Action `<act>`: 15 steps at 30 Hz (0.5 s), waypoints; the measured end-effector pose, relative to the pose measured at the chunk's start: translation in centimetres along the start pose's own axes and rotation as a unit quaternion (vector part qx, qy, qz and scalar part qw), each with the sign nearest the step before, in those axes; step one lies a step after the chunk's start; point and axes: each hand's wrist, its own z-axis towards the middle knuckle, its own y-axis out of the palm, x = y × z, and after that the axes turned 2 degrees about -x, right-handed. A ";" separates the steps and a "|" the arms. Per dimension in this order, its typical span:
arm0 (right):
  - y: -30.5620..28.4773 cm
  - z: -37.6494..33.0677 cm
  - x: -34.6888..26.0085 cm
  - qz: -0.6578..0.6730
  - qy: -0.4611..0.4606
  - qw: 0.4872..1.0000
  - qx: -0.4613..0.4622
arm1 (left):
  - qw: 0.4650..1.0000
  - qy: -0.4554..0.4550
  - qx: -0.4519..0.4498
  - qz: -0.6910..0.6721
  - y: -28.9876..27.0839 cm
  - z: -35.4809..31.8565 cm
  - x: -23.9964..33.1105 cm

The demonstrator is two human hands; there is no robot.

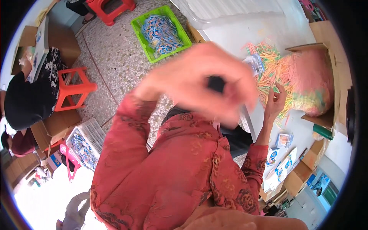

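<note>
Beside the stick-filled cardboard box (326, 57), right hand (275, 100) open; blurred left hand (199, 82) grip clenched on dark object (216, 83).

1. Small obj (216, 83) betw. fingers of the blurred left hand (199, 82): black.
2. Sleeve (126, 153) below that hand: red w/ darker floral print.
3. Sticks (268, 73) at right hand (275, 101) fingertips: orange, yellow, green, pink mix.
4. Crate (142, 36) beyond fingers: bright green.
5. Stool (73, 90) far left: orange-red.
</note>
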 end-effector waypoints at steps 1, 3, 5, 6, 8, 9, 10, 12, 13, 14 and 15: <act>-0.8 -0.4 0.6 -0.002 -0.011 1.000 0.008 | 1.000 -0.001 -0.010 -0.005 0.1 0.3 -0.3; -1.3 -0.8 1.0 -0.011 -0.002 1.000 0.005 | 1.000 0.009 -0.012 -0.012 0.3 -0.7 0.5; -1.4 -1.2 1.2 -0.020 0.007 1.000 0.002 | 1.000 0.020 -0.013 -0.019 0.5 -1.5 1.3; -1.2 -1.3 1.2 -0.004 0.011 1.000 -0.002 | 0.999 0.026 -0.012 -0.024 0.7 -2.0 1.7; -1.2 -1.5 0.6 0.014 0.008 1.000 -0.003 | 0.999 0.038 -0.009 -0.018 1.2 -2.5 2.9; -1.4 -1.6 0.3 0.013 0.007 1.000 -0.003 | 0.999 0.044 -0.006 -0.016 1.4 -2.9 3.5; -2.2 -2.1 0.2 -0.001 0.005 1.000 0.006 | 0.998 0.056 -0.012 -0.022 1.7 -3.1 3.6; -2.0 -2.1 -0.6 -0.009 -0.007 1.000 0.003 | 0.997 0.069 -0.003 -0.015 1.8 -4.1 4.4; -2.0 -2.2 -1.0 -0.018 -0.009 1.000 0.002 | 0.997 0.076 0.002 -0.013 1.8 -4.6 4.8; -1.8 -2.1 -1.4 -0.025 -0.013 1.000 0.000 | 0.996 0.083 0.008 -0.008 1.8 -5.0 5.3; -1.7 -2.0 -1.8 -0.025 -0.017 1.000 -0.002 | 0.996 0.090 0.014 -0.003 1.8 -5.5 5.8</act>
